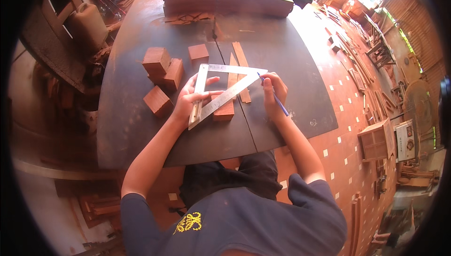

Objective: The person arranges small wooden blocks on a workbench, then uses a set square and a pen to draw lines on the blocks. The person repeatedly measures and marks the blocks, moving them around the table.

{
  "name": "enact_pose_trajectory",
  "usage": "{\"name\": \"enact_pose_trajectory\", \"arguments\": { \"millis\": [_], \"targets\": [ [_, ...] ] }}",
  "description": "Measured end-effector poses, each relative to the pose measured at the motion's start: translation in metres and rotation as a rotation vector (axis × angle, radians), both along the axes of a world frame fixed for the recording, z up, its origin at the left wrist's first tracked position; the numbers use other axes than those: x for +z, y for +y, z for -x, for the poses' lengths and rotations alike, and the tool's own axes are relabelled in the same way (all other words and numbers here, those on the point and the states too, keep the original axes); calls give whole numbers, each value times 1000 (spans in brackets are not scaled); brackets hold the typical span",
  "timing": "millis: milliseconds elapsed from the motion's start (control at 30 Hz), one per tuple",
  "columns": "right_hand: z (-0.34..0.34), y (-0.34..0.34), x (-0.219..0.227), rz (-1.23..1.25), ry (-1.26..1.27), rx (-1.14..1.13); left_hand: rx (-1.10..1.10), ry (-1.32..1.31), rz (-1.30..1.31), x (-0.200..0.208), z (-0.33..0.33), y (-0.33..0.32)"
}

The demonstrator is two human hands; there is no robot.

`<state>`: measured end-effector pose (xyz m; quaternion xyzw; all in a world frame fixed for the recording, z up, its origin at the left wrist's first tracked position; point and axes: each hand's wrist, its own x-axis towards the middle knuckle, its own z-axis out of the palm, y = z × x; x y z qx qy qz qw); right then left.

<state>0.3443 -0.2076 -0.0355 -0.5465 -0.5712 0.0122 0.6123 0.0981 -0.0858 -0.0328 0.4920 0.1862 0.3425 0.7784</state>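
Seemingly at marking-out, the left hand (187,100) grips a triangular square (239,88), the right hand (274,90) a blue pen (280,104), any next stroke needing a steady edge.

Navy short-sleeved shirt (263,223), bottom of frame. Yellow looped emblem (189,223), stitched-looking, on its front, lower left of centre. Left sleeve (138,220) lower left, right sleeve (307,195) lower right, same navy, right one creased. Forearms (152,150) and hands (274,91) bare. Black, creased legwear (221,178), lower centre, length hidden.
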Motion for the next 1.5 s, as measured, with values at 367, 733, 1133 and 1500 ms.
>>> {"name": "enact_pose_trajectory", "arguments": {
  "millis": [367,733,1133,1500],
  "targets": [
    [34,27,65,297,120,544,-160,-96,190,-8,10,22],
    [51,19,24,295,3,405,-242,-219,327,2,16,18],
    [65,28,28,309,-36,327,-89,51,-16,29,6,0],
    [60,28,29,275,-73,417,-125,-96,274,11,10,14]
  ]
}}
